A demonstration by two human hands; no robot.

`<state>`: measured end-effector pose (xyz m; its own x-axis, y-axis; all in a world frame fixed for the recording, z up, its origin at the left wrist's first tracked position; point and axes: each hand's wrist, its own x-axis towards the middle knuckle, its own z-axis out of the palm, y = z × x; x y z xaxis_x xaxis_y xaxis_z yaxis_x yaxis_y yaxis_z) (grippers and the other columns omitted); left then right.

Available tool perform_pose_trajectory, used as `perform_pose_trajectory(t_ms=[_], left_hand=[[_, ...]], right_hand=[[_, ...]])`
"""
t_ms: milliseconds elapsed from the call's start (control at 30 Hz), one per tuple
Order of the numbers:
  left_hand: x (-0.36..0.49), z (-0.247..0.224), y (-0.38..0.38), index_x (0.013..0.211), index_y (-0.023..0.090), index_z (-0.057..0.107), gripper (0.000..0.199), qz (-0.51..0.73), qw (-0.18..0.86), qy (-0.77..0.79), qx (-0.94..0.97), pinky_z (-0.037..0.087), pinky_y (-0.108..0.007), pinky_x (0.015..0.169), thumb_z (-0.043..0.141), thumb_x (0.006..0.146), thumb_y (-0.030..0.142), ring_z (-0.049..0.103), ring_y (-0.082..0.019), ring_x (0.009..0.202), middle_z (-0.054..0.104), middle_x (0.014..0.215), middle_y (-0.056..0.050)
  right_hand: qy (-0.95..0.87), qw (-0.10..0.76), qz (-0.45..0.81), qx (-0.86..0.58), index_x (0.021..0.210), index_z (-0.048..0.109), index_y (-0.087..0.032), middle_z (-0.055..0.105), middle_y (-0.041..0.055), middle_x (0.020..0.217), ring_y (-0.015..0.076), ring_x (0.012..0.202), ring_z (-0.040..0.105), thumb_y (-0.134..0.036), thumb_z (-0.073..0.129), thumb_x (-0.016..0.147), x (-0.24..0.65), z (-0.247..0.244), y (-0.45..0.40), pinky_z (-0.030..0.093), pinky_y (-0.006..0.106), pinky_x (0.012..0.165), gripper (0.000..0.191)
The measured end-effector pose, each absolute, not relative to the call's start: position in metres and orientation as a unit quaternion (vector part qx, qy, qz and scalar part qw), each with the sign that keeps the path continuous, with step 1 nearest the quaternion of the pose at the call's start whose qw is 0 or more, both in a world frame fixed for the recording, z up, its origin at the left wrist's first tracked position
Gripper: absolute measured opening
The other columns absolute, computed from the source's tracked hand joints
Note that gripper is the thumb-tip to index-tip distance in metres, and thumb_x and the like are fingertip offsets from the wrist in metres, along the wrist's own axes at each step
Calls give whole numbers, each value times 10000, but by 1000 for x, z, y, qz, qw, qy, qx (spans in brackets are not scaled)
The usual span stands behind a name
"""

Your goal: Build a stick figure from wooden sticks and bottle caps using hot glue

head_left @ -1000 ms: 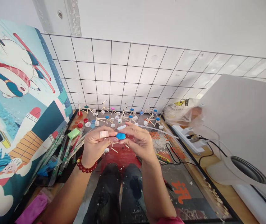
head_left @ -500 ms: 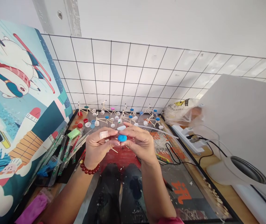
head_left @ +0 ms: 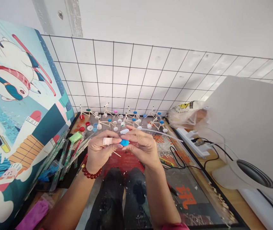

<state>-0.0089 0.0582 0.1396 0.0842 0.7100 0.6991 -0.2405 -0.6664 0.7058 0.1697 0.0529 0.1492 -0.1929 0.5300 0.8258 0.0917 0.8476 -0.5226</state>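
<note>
A small rounded lump of blue modelling clay is pinched between my two hands over the middle of the tabletop. My left hand, with a bandage on one finger and a red bead bracelet at the wrist, presses its left side between thumb and fingertips. From the right, my right hand grips it with thumb and fingers. A thin wooden stick shows just below the clay. Behind my hands lies a small white oval piece, partly covered by fingers.
Several small stick models with bottle-cap wheels and coloured lumps stand along the back. Loose red caps, a green clay pack and long packets lie left. A power strip with cables and a white round object sit right.
The blue clay has shifted slightly left and down, and looks tilted between my fingers. My left fingers now cover more of its left side.
</note>
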Motion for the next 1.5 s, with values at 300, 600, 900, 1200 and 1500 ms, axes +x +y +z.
perform_pose_trajectory(t_ms=[300,600,900,1200,1500], left_hand=[[-5,137,65,865,221,836,302,616,566,263,481,547,-216,562,918,652,419,647,-120,624,754,769,-43],[-1,144,66,845,180,820,348,514,629,301,499,540,-235,659,895,660,466,662,-151,728,748,784,-42],[-2,138,65,757,169,798,235,518,603,342,501,497,-221,635,887,672,369,597,-119,685,707,721,-22],[-4,139,67,779,166,802,240,525,614,314,500,540,-220,652,877,700,380,619,-117,695,744,819,-45],[-25,148,68,957,195,809,308,498,617,255,553,607,-229,697,914,669,224,711,-142,753,789,880,-62]], right_hand=[[-754,591,129,-257,1153,742,-355,794,-20,947,155,830,733,-252,773,869,173,144,60,507,499,1114,304],[-770,558,113,-288,1150,737,-328,691,9,943,156,863,651,-95,710,869,172,142,62,552,361,852,366],[-788,530,122,-290,1173,721,-321,648,32,1013,178,956,628,-61,675,859,171,141,62,532,367,845,410],[-787,530,133,-287,1175,732,-328,654,42,1034,186,976,637,-195,745,876,171,142,64,543,371,861,327],[-774,564,124,-261,1172,729,-363,699,18,1006,171,932,679,-373,791,840,178,137,67,549,427,968,338]])
